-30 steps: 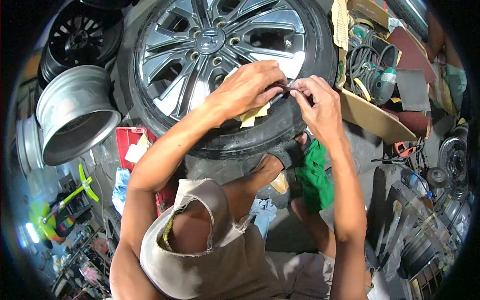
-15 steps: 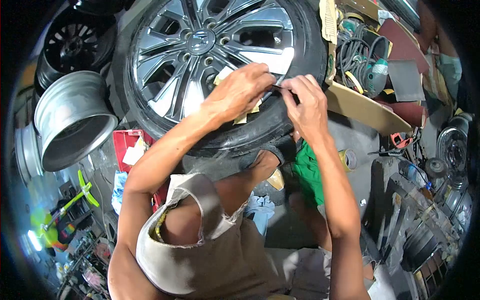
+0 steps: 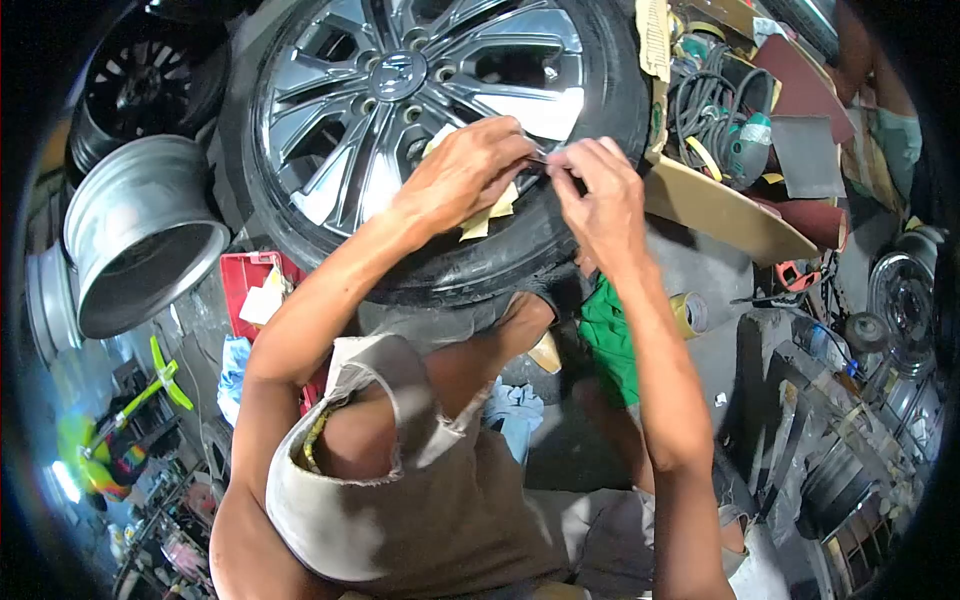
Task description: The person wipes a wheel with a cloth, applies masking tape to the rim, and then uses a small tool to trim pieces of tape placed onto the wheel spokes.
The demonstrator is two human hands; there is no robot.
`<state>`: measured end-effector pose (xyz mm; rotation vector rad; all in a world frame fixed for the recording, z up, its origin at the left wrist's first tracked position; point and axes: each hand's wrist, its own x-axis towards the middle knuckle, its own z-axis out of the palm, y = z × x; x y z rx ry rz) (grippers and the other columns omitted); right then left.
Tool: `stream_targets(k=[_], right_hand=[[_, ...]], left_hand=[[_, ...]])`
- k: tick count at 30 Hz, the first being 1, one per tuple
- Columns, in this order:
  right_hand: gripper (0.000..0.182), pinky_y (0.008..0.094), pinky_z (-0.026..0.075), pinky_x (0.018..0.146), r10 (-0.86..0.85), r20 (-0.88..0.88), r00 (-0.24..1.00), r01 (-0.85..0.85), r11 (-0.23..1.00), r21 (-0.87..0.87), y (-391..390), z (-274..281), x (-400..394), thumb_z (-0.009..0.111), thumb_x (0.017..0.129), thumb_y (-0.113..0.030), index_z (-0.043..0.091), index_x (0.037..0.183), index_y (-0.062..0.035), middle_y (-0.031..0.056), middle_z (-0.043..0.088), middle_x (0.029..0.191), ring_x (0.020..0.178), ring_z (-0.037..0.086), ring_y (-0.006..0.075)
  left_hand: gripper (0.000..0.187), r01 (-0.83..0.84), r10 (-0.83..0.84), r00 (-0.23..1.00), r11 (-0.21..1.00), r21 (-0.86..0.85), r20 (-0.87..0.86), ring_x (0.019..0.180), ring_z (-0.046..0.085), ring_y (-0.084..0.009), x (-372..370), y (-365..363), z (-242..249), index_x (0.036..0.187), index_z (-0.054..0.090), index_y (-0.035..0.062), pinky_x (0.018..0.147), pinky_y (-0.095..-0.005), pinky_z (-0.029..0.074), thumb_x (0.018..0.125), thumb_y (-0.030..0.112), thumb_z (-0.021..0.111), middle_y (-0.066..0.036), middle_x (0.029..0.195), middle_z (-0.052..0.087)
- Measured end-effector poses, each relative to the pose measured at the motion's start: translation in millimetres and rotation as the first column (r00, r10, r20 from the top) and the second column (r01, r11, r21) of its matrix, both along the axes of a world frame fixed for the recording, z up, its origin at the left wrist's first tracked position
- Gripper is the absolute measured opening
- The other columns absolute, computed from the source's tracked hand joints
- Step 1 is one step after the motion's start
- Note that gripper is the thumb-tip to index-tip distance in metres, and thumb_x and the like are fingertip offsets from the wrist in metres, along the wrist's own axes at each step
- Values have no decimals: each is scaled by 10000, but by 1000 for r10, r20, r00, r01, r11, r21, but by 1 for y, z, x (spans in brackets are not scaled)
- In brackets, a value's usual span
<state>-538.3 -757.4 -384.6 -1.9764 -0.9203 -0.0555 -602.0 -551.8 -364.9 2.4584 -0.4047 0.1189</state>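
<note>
A car wheel with a silver-and-grey alloy rim (image 3: 398, 75) and a black tyre (image 3: 615, 60) lies face up in front of me. Over the rim's near right edge, my left hand (image 3: 470, 170) is closed in a pinch. Just right of it, above the tyre, my right hand (image 3: 605, 195) pinches too, its fingertips close to the left ones. A thin small piece (image 3: 539, 159) spans the gap between them, too small to name. Pale yellow masking tape (image 3: 490, 213) sticks to the rim under my left hand, which partly hides it.
On the right, a cardboard box (image 3: 725, 205) holds cables, a power tool and sandpaper sheets (image 3: 808, 155). Bare rims (image 3: 145, 235) stand at left, near a red tray (image 3: 240, 290). A tape roll (image 3: 690, 314) and green cloth (image 3: 608, 335) lie near my right forearm.
Both hands have shifted slightly left in view, and their fingertips are a little closer together. Less of the thin dark piece shows between them. The wheel stays in place.
</note>
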Motion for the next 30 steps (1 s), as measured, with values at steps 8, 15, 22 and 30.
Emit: stream_targets(k=[8, 15, 22, 30], right_hand=[[123, 420, 521, 734, 4, 9, 1000, -4, 998, -56, -3, -1, 1, 730, 801, 48, 666, 894, -2, 133, 675, 858, 804, 630, 334], [113, 449, 509, 742, -10, -36, 999, 8, 997, -72, -9, 1, 4, 728, 803, 22, 646, 873, -11, 151, 661, 849, 822, 624, 363], [111, 453, 510, 735, -18, 5, 1000, 18, 999, -46, -4, 1, 3, 725, 809, 18, 639, 874, -9, 148, 666, 856, 812, 625, 360], [112, 442, 521, 740, -17, 12, 1000, 17, 1000, -26, 8, 3, 0, 735, 799, 15, 664, 879, -17, 144, 683, 880, 836, 642, 345]], left_hand=[[205, 11, -11, 999, 1000, -3, 46, 946, 634, -387, -3, -5, -2, 1062, 656, -13, 815, -460, 545, 865, 40, 679, -166, 971, 592], [273, 37, -37, 993, 999, 7, 113, 926, 646, -397, 3, -11, -7, 1121, 658, -9, 789, -464, 545, 854, 15, 710, -178, 998, 620], [228, 1, -2, 1000, 999, -33, -21, 941, 653, -385, 3, -6, -4, 1099, 671, -9, 797, -457, 539, 872, 4, 694, -173, 1016, 632], [201, -31, 30, 999, 999, -20, -36, 948, 660, -392, -1, 3, 3, 1098, 682, 6, 831, -451, 549, 904, 51, 707, -174, 1044, 646]])
